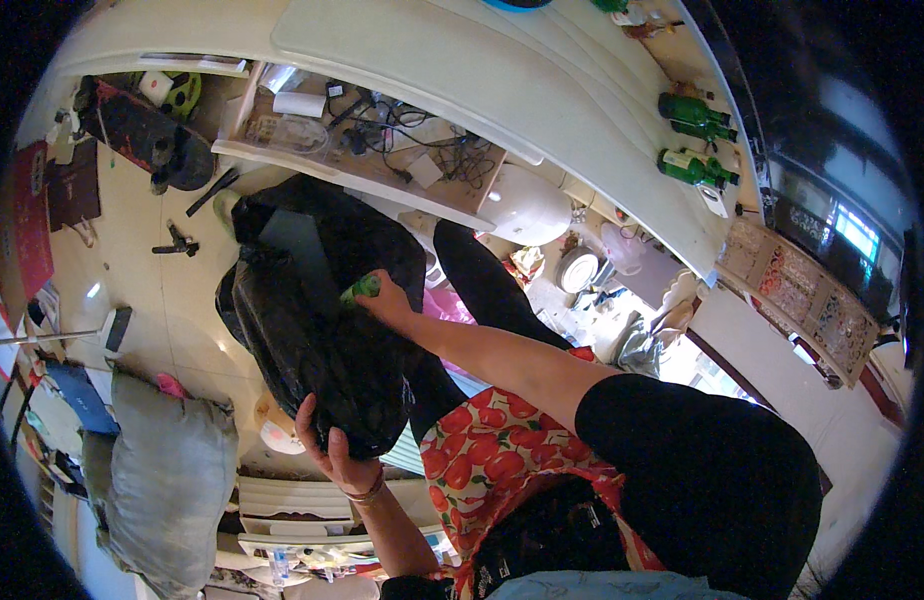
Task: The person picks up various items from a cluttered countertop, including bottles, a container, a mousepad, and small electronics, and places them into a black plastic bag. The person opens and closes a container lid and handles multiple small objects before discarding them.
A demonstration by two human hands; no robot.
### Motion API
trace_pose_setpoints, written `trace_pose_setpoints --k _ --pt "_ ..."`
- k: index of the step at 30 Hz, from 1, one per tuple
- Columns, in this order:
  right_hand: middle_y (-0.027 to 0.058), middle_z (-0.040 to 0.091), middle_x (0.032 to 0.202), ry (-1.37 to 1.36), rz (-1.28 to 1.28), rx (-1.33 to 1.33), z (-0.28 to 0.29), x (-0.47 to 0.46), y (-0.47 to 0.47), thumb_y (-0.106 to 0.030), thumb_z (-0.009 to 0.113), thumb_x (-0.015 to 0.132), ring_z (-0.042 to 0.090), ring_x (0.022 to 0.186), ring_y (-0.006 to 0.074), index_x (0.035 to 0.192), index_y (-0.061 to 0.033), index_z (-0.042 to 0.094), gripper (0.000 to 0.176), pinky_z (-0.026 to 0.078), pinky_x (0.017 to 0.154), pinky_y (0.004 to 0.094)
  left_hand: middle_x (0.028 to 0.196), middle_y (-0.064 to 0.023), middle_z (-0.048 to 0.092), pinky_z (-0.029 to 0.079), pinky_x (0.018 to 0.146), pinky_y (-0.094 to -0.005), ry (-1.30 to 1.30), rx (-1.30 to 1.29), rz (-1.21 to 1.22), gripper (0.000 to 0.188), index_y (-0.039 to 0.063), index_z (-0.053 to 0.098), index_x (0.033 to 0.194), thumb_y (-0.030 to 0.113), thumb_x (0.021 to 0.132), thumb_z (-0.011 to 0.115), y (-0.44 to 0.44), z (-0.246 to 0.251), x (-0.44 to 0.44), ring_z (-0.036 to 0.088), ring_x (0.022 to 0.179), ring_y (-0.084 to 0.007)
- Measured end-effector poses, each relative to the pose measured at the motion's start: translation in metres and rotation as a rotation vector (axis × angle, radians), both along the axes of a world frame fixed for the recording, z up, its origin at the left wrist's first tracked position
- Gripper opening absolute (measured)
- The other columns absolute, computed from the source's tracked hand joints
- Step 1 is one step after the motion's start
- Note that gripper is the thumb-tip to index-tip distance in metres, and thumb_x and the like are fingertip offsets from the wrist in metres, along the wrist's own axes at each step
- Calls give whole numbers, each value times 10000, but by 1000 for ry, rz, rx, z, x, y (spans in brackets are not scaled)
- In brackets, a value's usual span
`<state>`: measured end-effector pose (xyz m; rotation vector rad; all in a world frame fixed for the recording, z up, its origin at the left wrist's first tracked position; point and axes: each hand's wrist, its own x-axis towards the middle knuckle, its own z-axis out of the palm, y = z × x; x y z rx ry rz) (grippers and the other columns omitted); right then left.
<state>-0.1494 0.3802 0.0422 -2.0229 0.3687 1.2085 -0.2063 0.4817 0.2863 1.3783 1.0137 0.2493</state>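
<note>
A large black plastic bag (pixel 319 352) spreads in front of me, its mouth gaping and its sides wrinkled. My left hand (pixel 349 469) grips the bag at its near lower edge, fingers curled around the plastic. Over the bag's opening, my right hand (pixel 390 301) pinches a small green object (pixel 363 289); what exactly it is cannot be made out. A flat dark grey panel (pixel 300 244) shows at the far part of the bag, beyond the right hand. The bag's lower contents are hidden.
An open drawer (pixel 424 187) holds tangled black cables. A skateboard (pixel 150 139) lies beyond the bag, with a small black stand (pixel 178 240) on the floor. Grey cushion (pixel 173 480) sits at left. Green bottles (pixel 690 112) stand at upper right, above a white rice-cooker-like appliance (pixel 525 206).
</note>
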Motion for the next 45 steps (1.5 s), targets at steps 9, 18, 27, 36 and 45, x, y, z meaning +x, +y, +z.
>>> trace_pose_setpoints --k 9,18,27,36,45 --pt "165 575 899 -30 -6 -6 -7 -1 -4 -238 684 649 589 758 292 1067 -82 410 524 471 649 357 1204 -236 388 355 879 -494 -46 164 -141 340 195 377 1186 173 853 441 5 -12 -16 423 1057 -386" --pt "211 559 959 -15 -19 -58 -6 -15 7 -323 656 668 537 898 378 1100 -89 391 559 423 768 415 1179 -139 414 255 949 -354 60 109 91 484 -32 444 1128 251 736 442 5 -4 -14 378 1085 -261" --pt "241 548 977 211 125 -8 16 -48 37 -366 617 696 518 924 405 1140 -68 350 597 414 771 436 1168 -133 420 287 927 -356 184 193 105 464 17 465 1122 281 741 469 14 26 -7 391 1071 -270" --pt "254 536 993 169 86 40 15 -62 25 -370 588 714 508 941 412 1128 -67 335 572 408 783 443 1190 -142 412 324 897 -351 270 41 240 494 36 457 1138 312 731 503 11 43 -21 395 1072 -285" --pt "264 452 1117 318 426 52 33 -78 48 -280 560 726 465 1034 370 1241 -48 273 634 397 836 421 1198 -131 410 317 909 -362 284 32 273 471 45 456 1140 288 741 520 15 46 -38 393 1075 -287"
